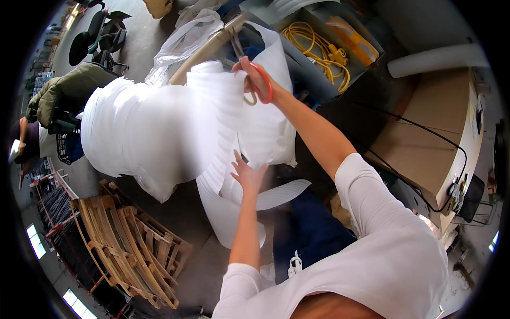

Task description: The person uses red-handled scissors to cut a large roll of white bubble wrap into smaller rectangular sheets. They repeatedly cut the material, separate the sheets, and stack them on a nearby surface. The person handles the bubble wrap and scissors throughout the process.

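In my right hand point(258, 81) is a pair of scissors point(269, 89) with a red-orange handle; the blades point up and away from me. My fingers are wrapped round the handle, beside a white foam sheet. My left hand point(248, 174), fingers spread, lies against the lower part of the white foam; whether it presses or just rests there I cannot tell. A large white foam roll point(133, 125) stands to the left of both hands. Loose foam strips point(226, 212) hang down below the left hand and curl to the right.
A grey bin point(297, 53) with a yellow cable point(313, 48) stands beyond my right hand. Wooden pallets point(125, 239) lean at lower left. At right is a cardboard-topped table point(425, 127) with a black cable across it. An office chair point(98, 40) stands far left; another person point(26, 141) is at the left edge.
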